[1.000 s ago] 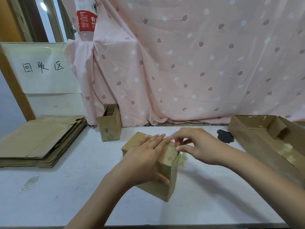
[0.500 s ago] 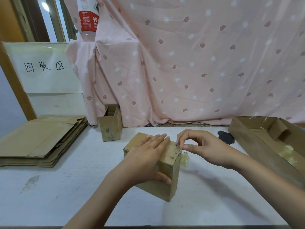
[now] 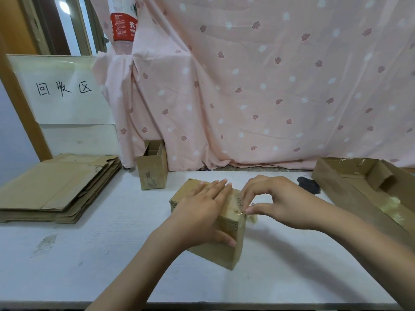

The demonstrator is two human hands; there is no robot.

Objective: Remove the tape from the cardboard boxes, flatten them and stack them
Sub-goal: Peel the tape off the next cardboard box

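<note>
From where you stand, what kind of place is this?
Probably a makeshift cardboard recycling corner: a stack of flattened cardboard lies under a handwritten sign, and open boxes wait on the white table.

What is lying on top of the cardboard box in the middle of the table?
The left hand lies flat on the box, thumb down its near side. The right hand pinches tape at the top right edge. The box top under the left hand is hidden.

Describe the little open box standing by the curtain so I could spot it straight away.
Start at the pink dotted curtain behind the white table. At its lower left edge, right of the stack of flattened cardboard, stands the small open box. Unlike the box under the hands, it stands upright, untouched, with its top flaps open.
</note>
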